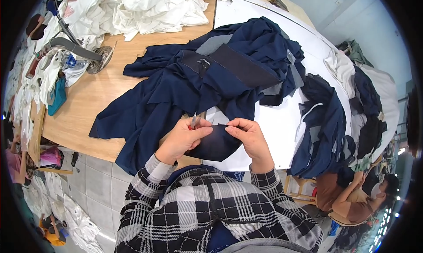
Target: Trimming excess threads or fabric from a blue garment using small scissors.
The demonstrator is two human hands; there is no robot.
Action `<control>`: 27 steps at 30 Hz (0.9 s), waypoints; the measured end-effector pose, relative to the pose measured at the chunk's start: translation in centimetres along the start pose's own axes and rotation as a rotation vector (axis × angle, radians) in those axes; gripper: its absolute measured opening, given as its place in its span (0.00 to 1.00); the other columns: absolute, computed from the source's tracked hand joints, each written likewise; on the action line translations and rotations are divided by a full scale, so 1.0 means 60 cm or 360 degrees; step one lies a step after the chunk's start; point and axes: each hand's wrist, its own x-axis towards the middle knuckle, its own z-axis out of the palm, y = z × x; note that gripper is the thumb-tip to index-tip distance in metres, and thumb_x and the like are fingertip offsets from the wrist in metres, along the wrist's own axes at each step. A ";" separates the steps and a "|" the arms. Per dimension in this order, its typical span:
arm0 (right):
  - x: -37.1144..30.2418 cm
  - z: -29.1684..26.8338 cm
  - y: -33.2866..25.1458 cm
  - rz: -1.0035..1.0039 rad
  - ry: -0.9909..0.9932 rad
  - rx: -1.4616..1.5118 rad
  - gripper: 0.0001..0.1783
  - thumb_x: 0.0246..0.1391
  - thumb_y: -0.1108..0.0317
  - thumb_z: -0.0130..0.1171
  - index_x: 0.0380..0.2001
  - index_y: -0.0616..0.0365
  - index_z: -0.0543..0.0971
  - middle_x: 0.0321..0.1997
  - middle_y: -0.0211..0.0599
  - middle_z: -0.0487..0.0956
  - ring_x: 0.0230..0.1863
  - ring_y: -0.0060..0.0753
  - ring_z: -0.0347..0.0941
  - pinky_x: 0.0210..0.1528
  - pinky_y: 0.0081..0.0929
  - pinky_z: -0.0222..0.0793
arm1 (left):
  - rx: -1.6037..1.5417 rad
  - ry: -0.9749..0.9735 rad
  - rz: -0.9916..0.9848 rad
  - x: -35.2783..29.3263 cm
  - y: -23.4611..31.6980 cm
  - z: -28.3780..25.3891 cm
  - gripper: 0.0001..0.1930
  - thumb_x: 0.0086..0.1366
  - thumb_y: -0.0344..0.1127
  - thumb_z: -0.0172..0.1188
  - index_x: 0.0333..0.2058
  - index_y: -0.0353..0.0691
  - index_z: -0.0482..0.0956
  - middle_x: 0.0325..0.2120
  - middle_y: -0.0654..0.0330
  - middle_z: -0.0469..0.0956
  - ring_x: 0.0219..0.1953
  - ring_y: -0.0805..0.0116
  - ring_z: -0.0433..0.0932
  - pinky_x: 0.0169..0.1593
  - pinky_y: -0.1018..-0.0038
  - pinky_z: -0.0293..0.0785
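Observation:
Close in front of me, a small dark navy fabric piece (216,146) hangs between my two hands. My left hand (185,138) pinches its upper left edge and also keeps hold of small red-handled snips (193,121), whose metal tip points up; most of the handle is hidden in the palm. With thumb and forefinger, my right hand (249,136) grips the upper right edge. Just beyond the hands lies a large heap of navy garment pieces (176,85), with dark panels (242,66) and grey patches on top.
White cloth (145,8) is piled at the far left of the wooden table (83,107). A dark bent arm (75,48) stands on the left. More navy pieces (319,129) hang over the right edge of the white board (277,134). A co-worker (357,195) sits at lower right.

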 end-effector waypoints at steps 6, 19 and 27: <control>0.001 -0.007 0.001 0.0055 0.0066 -0.0083 0.06 0.49 0.76 0.59 0.32 0.62 0.80 0.28 0.26 0.76 0.29 0.15 0.70 0.34 0.10 0.64 | 0.0122 0.0056 0.0119 0.003 0.004 0.010 0.06 0.59 0.30 0.59 0.34 0.36 0.77 0.19 0.71 0.70 0.15 0.87 0.61 0.18 0.87 0.53; -0.005 0.011 0.028 -0.0220 0.0262 0.0652 0.09 0.58 0.74 0.48 0.41 0.62 0.75 0.36 0.31 0.77 0.35 0.17 0.72 0.37 0.14 0.66 | 0.1506 -0.0417 0.1256 -0.035 -0.025 0.039 0.10 0.50 0.24 0.63 0.34 0.37 0.78 0.28 0.60 0.75 0.23 0.68 0.76 0.27 0.76 0.72; -0.010 0.004 0.030 -0.0164 0.0189 0.0682 0.09 0.58 0.73 0.48 0.40 0.61 0.75 0.36 0.32 0.77 0.35 0.19 0.72 0.37 0.17 0.68 | 0.1149 0.0194 0.0763 0.003 0.009 0.048 0.12 0.51 0.28 0.66 0.35 0.34 0.78 0.24 0.66 0.73 0.22 0.84 0.65 0.26 0.86 0.61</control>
